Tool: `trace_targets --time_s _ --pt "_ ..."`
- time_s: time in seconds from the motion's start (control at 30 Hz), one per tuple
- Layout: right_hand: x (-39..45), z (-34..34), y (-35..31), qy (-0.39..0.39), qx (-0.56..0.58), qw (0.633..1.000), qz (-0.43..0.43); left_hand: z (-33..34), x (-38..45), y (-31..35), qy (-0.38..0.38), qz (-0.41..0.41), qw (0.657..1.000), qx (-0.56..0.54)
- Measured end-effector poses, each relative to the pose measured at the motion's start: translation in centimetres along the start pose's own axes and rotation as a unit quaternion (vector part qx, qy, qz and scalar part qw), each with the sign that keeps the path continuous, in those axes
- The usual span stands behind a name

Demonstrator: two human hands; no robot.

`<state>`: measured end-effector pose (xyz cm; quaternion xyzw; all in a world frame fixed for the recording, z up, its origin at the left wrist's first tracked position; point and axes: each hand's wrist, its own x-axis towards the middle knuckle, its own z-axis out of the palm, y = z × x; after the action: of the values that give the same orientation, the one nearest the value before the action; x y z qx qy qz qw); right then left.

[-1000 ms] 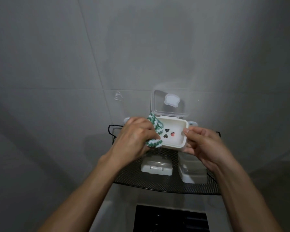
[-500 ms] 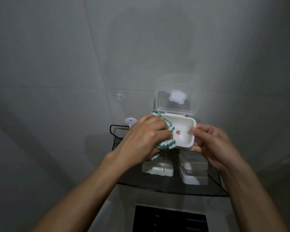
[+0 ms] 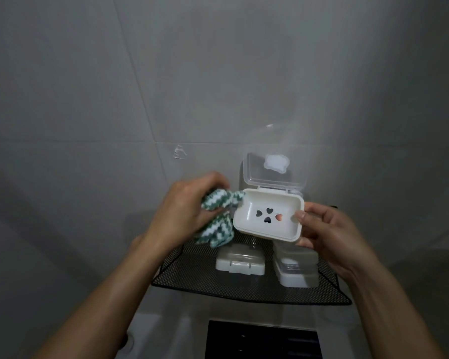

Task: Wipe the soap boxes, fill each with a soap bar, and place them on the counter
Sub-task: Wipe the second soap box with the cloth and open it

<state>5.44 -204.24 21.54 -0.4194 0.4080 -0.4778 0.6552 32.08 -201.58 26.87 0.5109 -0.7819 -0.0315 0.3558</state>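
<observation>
My right hand [image 3: 329, 237] grips the right end of an open white soap box [image 3: 280, 211], thumb on its rim. Its clear lid [image 3: 278, 169] stands raised behind, and heart-shaped drain holes show in the empty inside. My left hand [image 3: 187, 211] holds a bunched green-and-white cloth [image 3: 218, 224] just off the box's left end, touching its outer wall. Below, a closed soap box [image 3: 240, 264] lies on the black mesh shelf [image 3: 192, 278], and a stack of closed boxes [image 3: 296, 270] stands to its right.
The mesh shelf hangs on a grey tiled wall [image 3: 166, 73]. Under it is a pale counter edge [image 3: 166, 330] with a dark rectangular panel [image 3: 262, 340] at the bottom of the view.
My left hand has drawn the cloth out of the box to its left side, uncovering the drain holes. The box has tilted toward me in my right hand.
</observation>
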Motion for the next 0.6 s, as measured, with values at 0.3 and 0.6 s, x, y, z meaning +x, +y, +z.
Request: trace_targets --time_s 0.3,0.6 --pt "0.1 2.3 0.6 -0.068 -0.01 0.998 -0.005 3.5 2.1 5.0 0.048 0.104 0.992 0.055" --pt "-0.3 1.1 0.7 -0.074 -0.026 0.997 -0.005 4.2 2.4 4.1 -0.15 0.134 0.98 0.011"
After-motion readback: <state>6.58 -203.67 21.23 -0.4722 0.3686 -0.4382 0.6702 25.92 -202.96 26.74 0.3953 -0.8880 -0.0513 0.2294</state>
